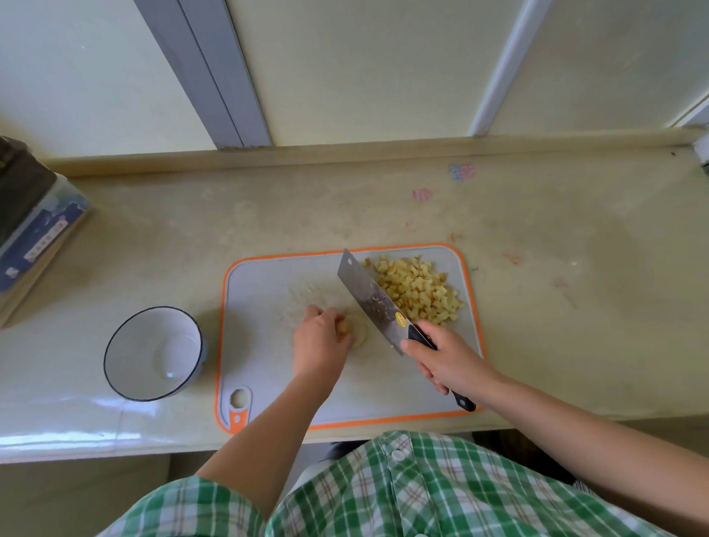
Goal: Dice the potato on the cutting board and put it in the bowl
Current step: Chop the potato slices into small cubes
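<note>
A grey cutting board [264, 297] with an orange rim lies on the counter. A pile of several yellow potato dice [419, 291] covers its far right corner. My left hand [322, 342] curls over a small pale potato piece [354, 334] at the board's middle and holds it down. My right hand [448, 360] grips the black handle of a cleaver [371, 298], whose blade slants up and away between the piece and the dice. A white bowl [154, 354] with a dark rim stands left of the board, with nothing in it.
The beige counter [572, 298] runs to a raised back ledge below the wall. A stack of books or boxes [22, 228] sits at the far left. The counter's front edge is just below the board.
</note>
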### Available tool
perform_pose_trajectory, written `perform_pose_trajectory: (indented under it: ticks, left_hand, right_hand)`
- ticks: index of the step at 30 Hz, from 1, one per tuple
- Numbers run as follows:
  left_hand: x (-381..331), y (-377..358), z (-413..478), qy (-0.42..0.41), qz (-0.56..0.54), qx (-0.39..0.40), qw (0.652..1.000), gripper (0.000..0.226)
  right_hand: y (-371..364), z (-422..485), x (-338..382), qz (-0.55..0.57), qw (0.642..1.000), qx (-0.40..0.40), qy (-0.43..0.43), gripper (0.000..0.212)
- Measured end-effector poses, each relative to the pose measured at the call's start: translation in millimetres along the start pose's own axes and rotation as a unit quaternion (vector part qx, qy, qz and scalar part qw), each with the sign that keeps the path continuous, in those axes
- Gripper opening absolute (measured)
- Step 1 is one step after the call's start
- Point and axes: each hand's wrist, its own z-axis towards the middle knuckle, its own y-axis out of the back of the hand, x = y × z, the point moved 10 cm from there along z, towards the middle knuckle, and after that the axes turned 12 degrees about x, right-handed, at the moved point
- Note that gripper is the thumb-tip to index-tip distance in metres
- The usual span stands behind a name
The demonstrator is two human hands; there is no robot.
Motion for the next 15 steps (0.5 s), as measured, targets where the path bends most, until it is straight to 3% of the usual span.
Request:
perform_pose_trajectory:
  ticks: [12,15]
  left_hand:
    - [-10.2,-10.9,-5.7,-0.021,0.058,-0.016,0.998,0.05]
    - [-12.8,-13.6,-3.6,-0.041,0.075,-0.013,0.996,0.039]
  right_hand:
    - [5.4,-2.4,-6.6,-0.005,1.0,-0.007,-0.003,0.019]
    - [8.1,-2.4,-7.5,-0.004,1.0,-0.012,-0.005,0.017]
